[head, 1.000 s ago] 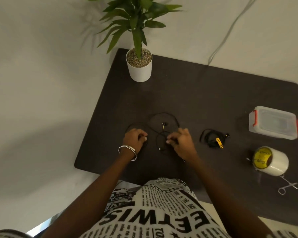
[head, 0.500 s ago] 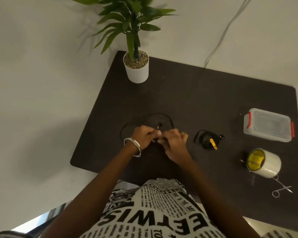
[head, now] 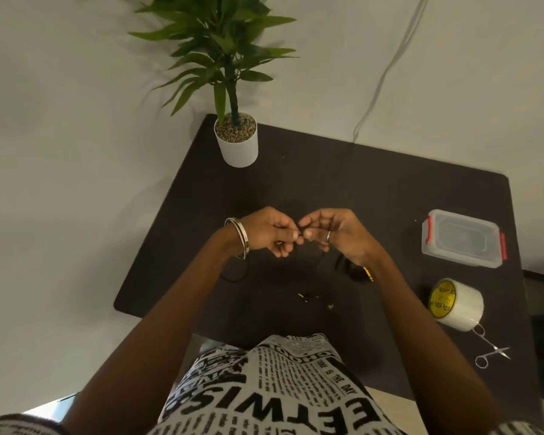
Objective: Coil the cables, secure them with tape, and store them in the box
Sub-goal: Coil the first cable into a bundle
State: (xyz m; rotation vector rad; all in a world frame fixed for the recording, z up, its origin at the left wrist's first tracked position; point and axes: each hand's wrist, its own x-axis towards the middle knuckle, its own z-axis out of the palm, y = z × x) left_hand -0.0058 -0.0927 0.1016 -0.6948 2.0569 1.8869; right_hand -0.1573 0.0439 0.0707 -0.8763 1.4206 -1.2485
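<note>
Black, thin cable (head: 302,237) is pinched between both hands above a dark matte desk (head: 343,183). The left hand (head: 269,233) and right hand (head: 336,235) meet fingertip to fingertip, fingers curled around the cord; its loop (head: 236,276) droops under the left wrist. Right of the hands sits a clear lidded plastic box (head: 464,241) with red clips; nearer the person, a glossy tape roll (head: 456,304) and small steel scissors (head: 492,351).
</note>
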